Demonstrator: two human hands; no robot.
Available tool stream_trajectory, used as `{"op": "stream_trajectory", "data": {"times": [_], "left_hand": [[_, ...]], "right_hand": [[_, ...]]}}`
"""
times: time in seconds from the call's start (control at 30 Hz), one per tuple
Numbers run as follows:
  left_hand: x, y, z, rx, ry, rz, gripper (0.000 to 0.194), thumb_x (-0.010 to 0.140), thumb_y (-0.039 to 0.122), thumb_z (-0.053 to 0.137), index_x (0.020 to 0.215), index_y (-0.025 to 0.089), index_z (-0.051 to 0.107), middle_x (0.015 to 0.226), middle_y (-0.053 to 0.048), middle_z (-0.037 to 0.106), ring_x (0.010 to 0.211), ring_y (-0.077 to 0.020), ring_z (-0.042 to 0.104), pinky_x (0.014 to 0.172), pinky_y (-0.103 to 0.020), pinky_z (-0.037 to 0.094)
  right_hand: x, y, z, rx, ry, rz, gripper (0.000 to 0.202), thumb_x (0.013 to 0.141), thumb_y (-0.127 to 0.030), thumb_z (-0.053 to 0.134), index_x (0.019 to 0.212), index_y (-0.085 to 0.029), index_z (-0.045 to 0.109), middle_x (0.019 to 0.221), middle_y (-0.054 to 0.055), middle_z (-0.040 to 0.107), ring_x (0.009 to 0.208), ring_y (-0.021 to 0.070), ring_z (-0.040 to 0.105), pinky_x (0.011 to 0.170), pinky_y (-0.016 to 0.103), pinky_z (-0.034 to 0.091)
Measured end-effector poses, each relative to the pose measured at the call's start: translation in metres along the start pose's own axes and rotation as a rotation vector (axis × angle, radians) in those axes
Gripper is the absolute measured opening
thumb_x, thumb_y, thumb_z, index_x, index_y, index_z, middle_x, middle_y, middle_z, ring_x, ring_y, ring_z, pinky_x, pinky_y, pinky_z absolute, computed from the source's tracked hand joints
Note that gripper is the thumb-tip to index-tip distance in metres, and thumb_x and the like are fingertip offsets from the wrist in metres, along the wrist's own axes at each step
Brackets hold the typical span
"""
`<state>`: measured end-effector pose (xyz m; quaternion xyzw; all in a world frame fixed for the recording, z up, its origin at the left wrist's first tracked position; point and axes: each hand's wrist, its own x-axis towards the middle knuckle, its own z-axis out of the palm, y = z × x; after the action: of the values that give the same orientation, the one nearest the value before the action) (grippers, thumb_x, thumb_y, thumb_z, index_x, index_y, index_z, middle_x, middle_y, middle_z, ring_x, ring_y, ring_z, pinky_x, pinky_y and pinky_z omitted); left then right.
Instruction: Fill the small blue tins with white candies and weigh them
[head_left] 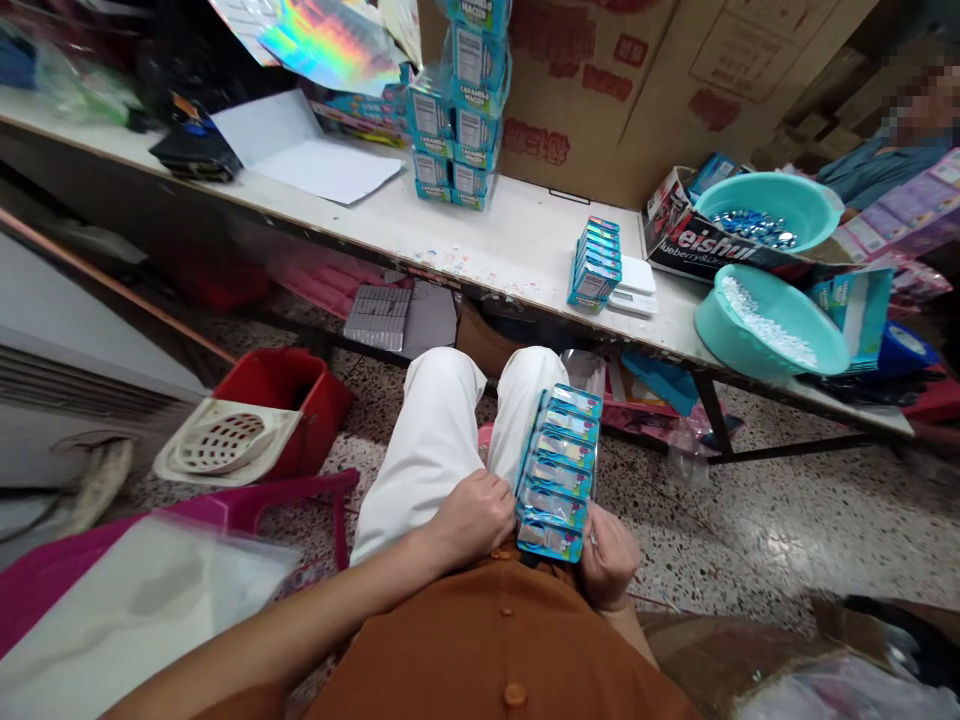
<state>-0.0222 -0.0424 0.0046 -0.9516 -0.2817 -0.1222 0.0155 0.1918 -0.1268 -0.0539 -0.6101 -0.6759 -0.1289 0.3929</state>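
The wrapped row of blue boxes (559,465) lies between the two hands, over the right thigh of the white trousers (431,440), its long side running away from the body. The left hand (480,518) is clenched at its near left corner and the right hand (609,555) at its near right corner; both grasp the pack, though the fingertips are mostly hidden. The left forearm reaches in diagonally across the brown shirt (480,645), knuckles up; the right arm is tucked close to the body, its fingers curled inward.

Beyond the knees, the table (525,235) carries a short row of blue boxes (596,265) beside a white scale (634,290). Farther left stands a tall stack of boxes (471,125); to the right are a turquoise bowl of white pieces (724,335) and another of shiny blue ones (814,205). A red bucket (319,410) sits on the floor at left.
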Motion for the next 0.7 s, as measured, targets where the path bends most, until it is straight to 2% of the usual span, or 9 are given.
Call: {"op": "stream_trajectory", "data": {"times": [0.1,0.2,0.33,0.4,0.5,0.6,0.7], "left_hand": [[-0.006,0.004,-0.004,0.007,0.025,0.029,0.018,0.078,0.021,0.056,0.061,0.017,0.053,0.06,-0.003,0.056,0.058,-0.0177,0.053,0.055,-0.032,0.037],[-0.008,0.008,-0.007,0.004,0.076,0.018,0.019,0.079,0.021,0.054,0.06,0.018,0.052,0.059,-0.002,0.055,0.057,-0.0169,0.053,0.054,-0.032,0.035],[-0.006,0.008,-0.008,-0.023,0.182,-0.093,0.022,0.084,0.022,0.049,0.063,0.018,0.052,0.06,-0.001,0.055,0.057,-0.0141,0.052,0.056,-0.03,0.037],[-0.004,0.004,-0.01,-0.04,0.263,-0.106,0.017,0.084,0.021,0.05,0.069,0.017,0.055,0.065,-0.001,0.058,0.061,-0.013,0.055,0.059,-0.028,0.04],[-0.003,-0.004,-0.013,-0.095,0.39,-0.023,0.006,0.083,0.02,0.054,0.085,0.018,0.059,0.078,-0.001,0.065,0.072,-0.0123,0.06,0.068,-0.026,0.046],[-0.007,-0.009,-0.015,-0.149,0.447,0.073,0.014,0.083,0.019,0.056,0.096,0.019,0.059,0.087,-0.001,0.069,0.079,-0.0119,0.063,0.075,-0.026,0.049],[-0.013,-0.007,-0.015,-0.19,0.465,0.1,0.019,0.083,0.019,0.056,0.102,0.02,0.059,0.089,-0.002,0.07,0.081,-0.0113,0.065,0.077,-0.024,0.051]], "right_hand": [[-0.015,-0.002,-0.011,0.044,-0.016,-0.04,0.027,0.082,-0.013,0.053,0.106,-0.016,0.063,0.087,0.008,0.071,0.08,0.0189,0.066,0.072,0.029,0.051],[-0.017,-0.004,-0.015,0.029,-0.03,-0.005,0.025,0.082,-0.013,0.053,0.105,-0.016,0.064,0.086,0.008,0.071,0.078,0.0179,0.066,0.071,0.028,0.05],[-0.001,-0.006,-0.011,-0.049,-0.046,0.069,0.022,0.086,-0.015,0.047,0.097,-0.015,0.066,0.083,0.008,0.071,0.074,0.017,0.066,0.068,0.027,0.05],[0.011,-0.006,-0.008,-0.048,-0.049,0.068,0.022,0.087,-0.016,0.046,0.096,-0.015,0.066,0.084,0.008,0.071,0.075,0.0171,0.066,0.07,0.027,0.05],[0.023,-0.006,-0.009,-0.015,-0.066,0.035,0.02,0.086,-0.015,0.047,0.093,-0.014,0.066,0.085,0.009,0.071,0.076,0.017,0.066,0.07,0.027,0.05],[0.022,-0.005,-0.015,-0.007,-0.087,0.021,0.018,0.085,-0.016,0.05,0.094,-0.015,0.066,0.085,0.008,0.071,0.076,0.0166,0.067,0.07,0.027,0.051],[0.009,-0.008,-0.023,-0.018,-0.049,0.071,0.019,0.08,-0.019,0.059,0.098,-0.016,0.065,0.084,0.007,0.071,0.071,0.0161,0.067,0.068,0.026,0.052]]}}
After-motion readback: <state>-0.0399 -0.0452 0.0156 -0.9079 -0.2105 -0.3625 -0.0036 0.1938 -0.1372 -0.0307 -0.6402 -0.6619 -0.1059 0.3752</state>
